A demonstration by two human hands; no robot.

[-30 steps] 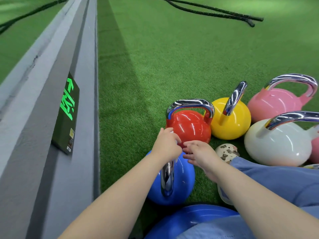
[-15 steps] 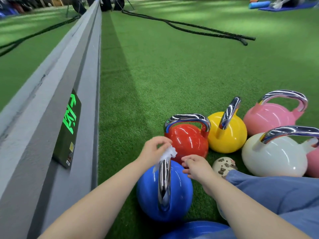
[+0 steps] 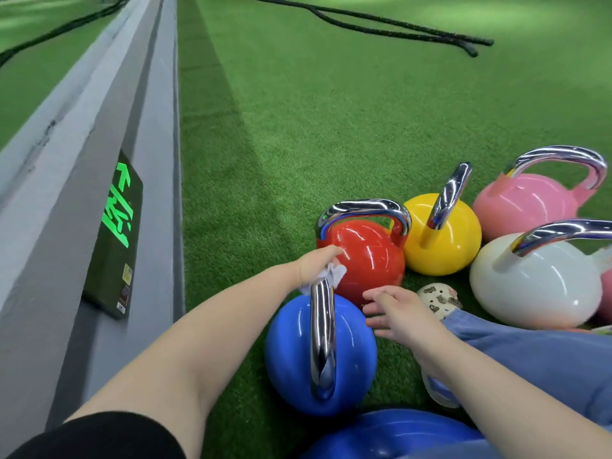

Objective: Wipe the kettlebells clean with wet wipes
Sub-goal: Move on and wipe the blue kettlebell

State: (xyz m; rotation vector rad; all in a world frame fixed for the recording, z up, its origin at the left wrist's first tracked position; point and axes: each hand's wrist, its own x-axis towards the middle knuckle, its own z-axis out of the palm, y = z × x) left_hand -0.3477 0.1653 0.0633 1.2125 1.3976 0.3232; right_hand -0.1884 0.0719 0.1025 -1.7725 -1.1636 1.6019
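A blue kettlebell point(image 3: 291, 356) with a chrome handle point(image 3: 322, 336) stands on the turf in front of me. My left hand point(image 3: 314, 267) grips a crumpled white wet wipe point(image 3: 332, 275) at the far top end of that handle. My right hand point(image 3: 395, 313) hovers just right of the blue kettlebell with fingers spread and relaxed, holding nothing. Behind stand a red kettlebell point(image 3: 367, 260), a yellow one point(image 3: 442, 238), a pink one point(image 3: 526, 203) and a white one point(image 3: 533, 281).
A grey low wall point(image 3: 66, 210) with a green exit sign point(image 3: 116, 233) runs along the left. Black battle ropes point(image 3: 397, 31) lie far back on the green turf point(image 3: 331, 111). My blue-trousered leg point(image 3: 536, 356) and patterned shoe point(image 3: 440, 299) sit at right. Another blue object point(image 3: 390, 437) lies at the bottom edge.
My right hand has drawn away from the handle and opened its fingers. My left hand keeps the wipe at the handle's top end. The camera view shifted slightly.
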